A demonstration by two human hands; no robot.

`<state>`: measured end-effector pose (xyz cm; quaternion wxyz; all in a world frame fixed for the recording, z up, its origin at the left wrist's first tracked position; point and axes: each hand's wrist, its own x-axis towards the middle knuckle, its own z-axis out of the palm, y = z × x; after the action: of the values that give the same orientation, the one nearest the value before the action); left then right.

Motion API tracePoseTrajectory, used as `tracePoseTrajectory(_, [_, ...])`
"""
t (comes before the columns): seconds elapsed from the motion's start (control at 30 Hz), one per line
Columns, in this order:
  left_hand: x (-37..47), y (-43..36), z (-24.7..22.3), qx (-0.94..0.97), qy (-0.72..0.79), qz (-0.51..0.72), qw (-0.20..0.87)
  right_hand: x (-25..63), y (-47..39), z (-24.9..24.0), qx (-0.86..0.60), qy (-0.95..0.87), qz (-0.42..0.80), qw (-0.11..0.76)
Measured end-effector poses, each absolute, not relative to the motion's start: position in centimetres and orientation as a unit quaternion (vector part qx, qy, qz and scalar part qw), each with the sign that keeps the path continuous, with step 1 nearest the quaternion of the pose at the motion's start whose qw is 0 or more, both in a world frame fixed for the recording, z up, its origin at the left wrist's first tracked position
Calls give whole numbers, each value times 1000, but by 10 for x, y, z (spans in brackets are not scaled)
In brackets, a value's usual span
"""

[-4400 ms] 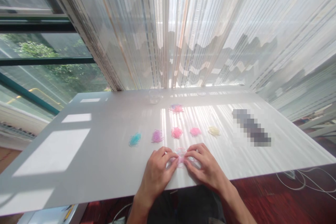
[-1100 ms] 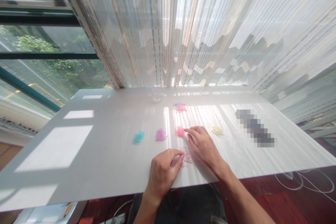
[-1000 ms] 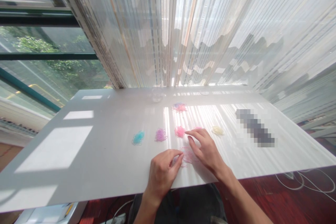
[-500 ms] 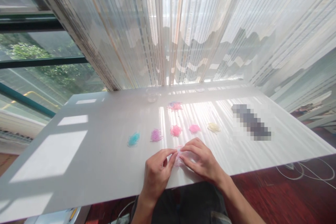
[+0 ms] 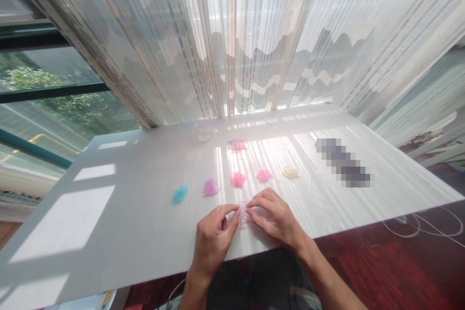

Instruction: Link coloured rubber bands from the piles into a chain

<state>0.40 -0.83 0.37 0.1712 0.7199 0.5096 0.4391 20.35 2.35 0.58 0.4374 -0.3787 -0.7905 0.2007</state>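
Note:
My left hand [image 5: 216, 235] and my right hand [image 5: 278, 218] meet near the table's front edge, thumb and finger of each pinched together. What they pinch is too small to make out. Under the fingertips lies a small pale pink pile [image 5: 244, 220] of thin strands. Beyond the hands, a row of piles runs from left to right: teal [image 5: 179, 195], purple [image 5: 211, 187], red-pink [image 5: 238, 179], pink [image 5: 264, 176] and pale yellow [image 5: 290, 172]. Farther back lies a mixed pink and blue pile [image 5: 237, 145].
The white table [image 5: 145, 232] has a clear container [image 5: 204, 133] at its back. A pixelated dark object [image 5: 343, 163] lies on the right. Striped sheer curtains [image 5: 232, 38] hang behind. White cables [image 5: 417, 230] are on the red floor at the right.
The whole view has shifted slightly, with the table and hands a little farther left in it. The hands stay close together, and slightly more of the pale pink pile shows between them.

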Motion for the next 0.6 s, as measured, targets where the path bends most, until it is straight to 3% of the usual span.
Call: tracePoseTrajectory(0.6, [5,-5,7,719,525,413,192,204,22,2,-387,-773,184,467])
